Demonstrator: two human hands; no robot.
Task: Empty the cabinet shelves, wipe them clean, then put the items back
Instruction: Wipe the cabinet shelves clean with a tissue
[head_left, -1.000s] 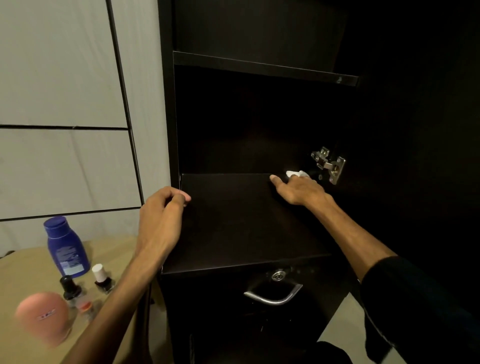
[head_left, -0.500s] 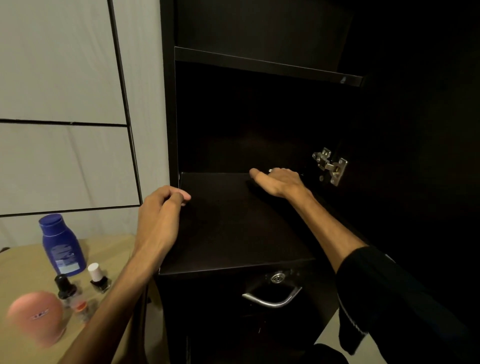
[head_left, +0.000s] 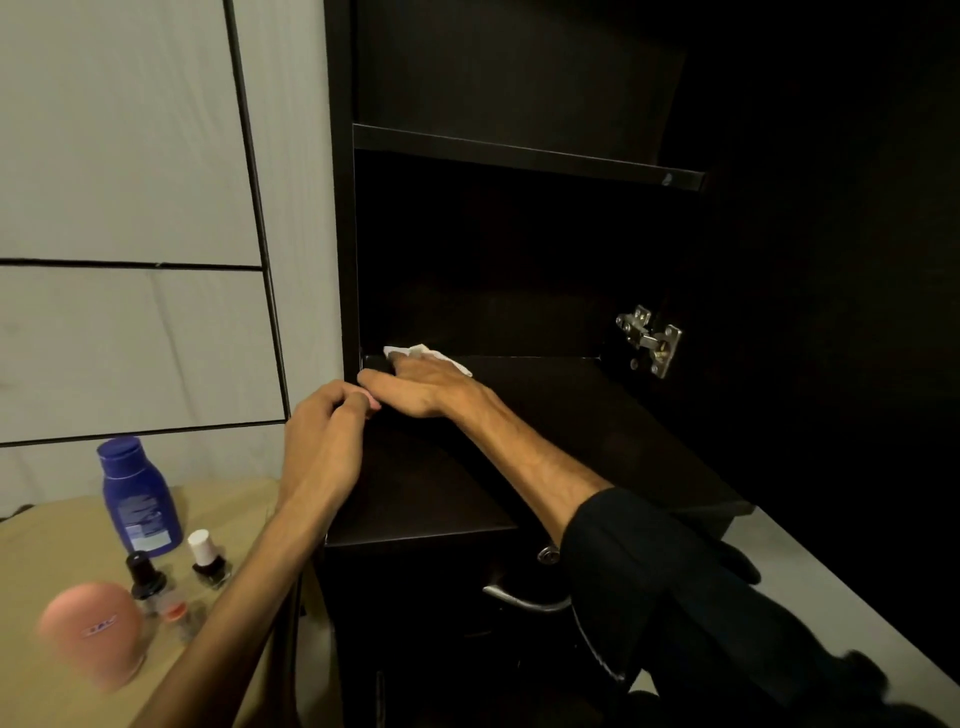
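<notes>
Your right hand (head_left: 421, 387), fingers flat on the white cloth (head_left: 426, 354), has swept across the shelf (head_left: 597, 415) to its back left corner; your left hand (head_left: 324, 441), fingers curled, steadies its left edge, so wiping is well underway.

You have two hands: left hand (head_left: 322, 441) and right hand (head_left: 421, 387). One white cloth (head_left: 428, 356), one blue bottle (head_left: 137, 501), one pink bottle (head_left: 93, 631), two shelves, one hinge (head_left: 649, 340).

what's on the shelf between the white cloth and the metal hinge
Nothing: in the head view the dark shelf board is bare from the white cloth under the right hand across to the metal hinge on the right wall.
</notes>
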